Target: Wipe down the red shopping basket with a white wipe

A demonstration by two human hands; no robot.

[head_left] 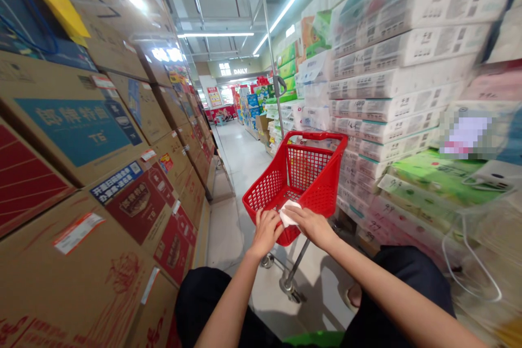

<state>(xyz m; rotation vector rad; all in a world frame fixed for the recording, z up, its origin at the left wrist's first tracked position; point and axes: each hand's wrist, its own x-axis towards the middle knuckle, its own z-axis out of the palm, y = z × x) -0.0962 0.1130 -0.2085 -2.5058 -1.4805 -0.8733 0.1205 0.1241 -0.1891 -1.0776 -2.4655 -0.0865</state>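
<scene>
In the head view, the only one, you sit with both arms reaching to the near end of the red shopping cart [321, 194], which stands on its wheels in the aisle between stacked cartons [138, 198] and wrapped packs of paper [362, 87]. Your right hand [312, 224] has the white cloth [289, 211] under its fingers, held against the near rim of the basket. Your left hand [267, 228] is just beside it, fingers bent over that same rim; you cannot tell from here whether they clasp the rim, pinch the cloth's edge or merely rest.

As for progress, this looks like wiping in mid-course: the cloth is on one small stretch of rim. The handle and far walls have no cloth on them, and whether they are already wiped does not show.
</scene>
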